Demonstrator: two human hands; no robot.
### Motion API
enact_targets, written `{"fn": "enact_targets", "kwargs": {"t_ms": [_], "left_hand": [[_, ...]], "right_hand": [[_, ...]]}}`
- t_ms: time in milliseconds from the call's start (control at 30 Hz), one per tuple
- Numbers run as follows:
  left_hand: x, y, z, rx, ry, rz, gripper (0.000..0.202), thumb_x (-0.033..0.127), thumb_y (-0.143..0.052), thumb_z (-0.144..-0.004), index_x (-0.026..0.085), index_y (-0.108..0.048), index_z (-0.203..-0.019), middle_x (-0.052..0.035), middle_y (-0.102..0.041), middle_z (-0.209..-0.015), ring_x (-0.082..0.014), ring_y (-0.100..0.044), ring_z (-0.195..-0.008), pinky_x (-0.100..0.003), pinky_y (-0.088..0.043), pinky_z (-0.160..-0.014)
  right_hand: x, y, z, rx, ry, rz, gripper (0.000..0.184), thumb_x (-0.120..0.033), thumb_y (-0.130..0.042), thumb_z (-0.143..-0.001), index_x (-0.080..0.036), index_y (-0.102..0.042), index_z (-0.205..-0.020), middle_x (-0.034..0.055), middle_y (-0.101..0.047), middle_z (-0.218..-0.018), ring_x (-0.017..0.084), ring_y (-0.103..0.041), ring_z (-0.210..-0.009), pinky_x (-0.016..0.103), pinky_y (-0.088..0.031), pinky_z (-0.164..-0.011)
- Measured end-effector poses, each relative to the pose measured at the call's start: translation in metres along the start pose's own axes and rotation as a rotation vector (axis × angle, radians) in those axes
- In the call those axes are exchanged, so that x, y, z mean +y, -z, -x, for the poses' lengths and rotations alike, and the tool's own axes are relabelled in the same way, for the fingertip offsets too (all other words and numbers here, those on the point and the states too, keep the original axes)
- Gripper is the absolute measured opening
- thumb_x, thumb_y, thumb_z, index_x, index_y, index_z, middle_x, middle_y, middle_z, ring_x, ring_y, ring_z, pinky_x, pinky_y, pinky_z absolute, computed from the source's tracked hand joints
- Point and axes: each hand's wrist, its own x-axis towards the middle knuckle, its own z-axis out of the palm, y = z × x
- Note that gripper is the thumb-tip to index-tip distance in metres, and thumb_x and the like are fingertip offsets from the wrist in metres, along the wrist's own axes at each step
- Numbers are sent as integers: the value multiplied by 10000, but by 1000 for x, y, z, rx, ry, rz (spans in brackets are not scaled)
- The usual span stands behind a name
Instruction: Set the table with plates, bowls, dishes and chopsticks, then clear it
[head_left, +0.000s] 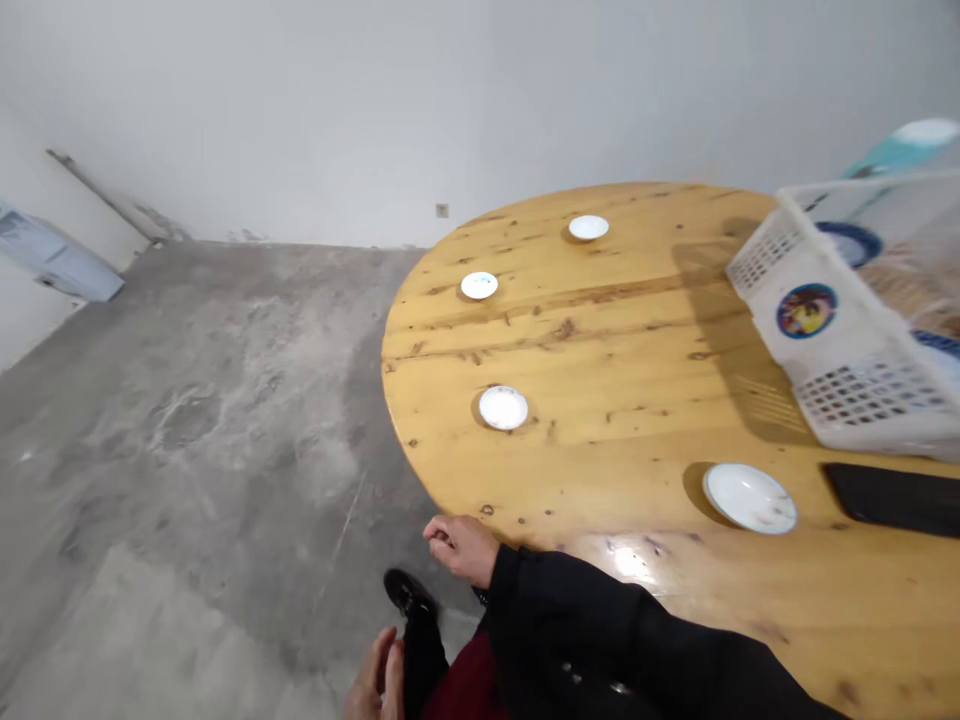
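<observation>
My right hand (463,548), in a black sleeve, is at the rounded edge of the wooden table (570,345). Its fingers are curled in, and nothing shows in them. Low in the view, my left hand (377,680) is beside my leg, partly cut off by the frame. Its visible fingers are extended and hold nothing. Nearest to the right hand on the tabletop is a small white dish (503,408). Farther back stand two more, one small white dish (479,286) on the left and another small white dish (589,228) behind it.
A larger-looking white dish (750,497) sits at the right, beside a flat black object (900,495). Behind them a white plastic basket (847,330) holds blue-rimmed dishware. A blurred teal-and-white item (904,148) is at the basket's far side. Grey concrete floor (225,480) lies left.
</observation>
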Motion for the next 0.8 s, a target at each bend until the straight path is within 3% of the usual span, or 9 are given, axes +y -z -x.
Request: {"fn": "enact_targets", "kwargs": {"t_ms": [100,233,333,467,600,800], "left_hand": [[11,29,-49,-76,-80,-8,536,586,-417,-872,209,-651,-1173,-89,-719,-1170,-242,-661,-1133,-333,-529,-955],[27,83,-115,-93,-203,-2,557,613,-436,-833,196,-675,-1116,-106,-738,-1105,-267,-688,-1071,-360,-542,-937],[29,131,-162,-47,-263,-17,586,626,-446,-816,181,-675,-1120,-121,-731,-1121,-289,-673,-1101,-397,-525,-967],[26,180,-221,-25,-292,23,596,638,-471,-801,177,-666,-1125,-130,-731,-1116,-306,-672,-1096,-427,-522,-962],[43,192,-270,-104,-343,72,590,635,-475,-792,169,-666,-1099,-141,-733,-1091,-308,-680,-1067,-442,-511,-968],[97,171,-330,-294,-424,142,550,589,-473,-811,147,-658,-1081,-146,-743,-1049,-278,-704,-1009,-402,-547,-913]], "right_hand": [[-6,-14,-15,96,-47,-75,218,-157,-507,-802,-174,-689,-922,15,-716,-744,133,-639,-647,214,-420,-606],[-23,-52,-45,167,-140,-218,214,-125,-490,-785,-161,-672,-893,10,-708,-706,120,-636,-582,204,-433,-577],[-53,-79,-76,184,-176,-312,234,-121,-466,-792,-155,-663,-913,13,-717,-727,113,-639,-550,200,-441,-560],[-101,-97,-116,229,-87,-258,222,-135,-486,-790,-163,-667,-916,12,-726,-748,115,-655,-588,201,-451,-599],[-129,-101,-148,296,-61,-178,211,-169,-516,-791,-187,-681,-921,0,-732,-772,119,-662,-628,204,-452,-626],[-130,-82,-198,362,-153,-173,214,-180,-513,-800,-177,-689,-921,10,-733,-754,125,-667,-618,209,-455,-622]]}}
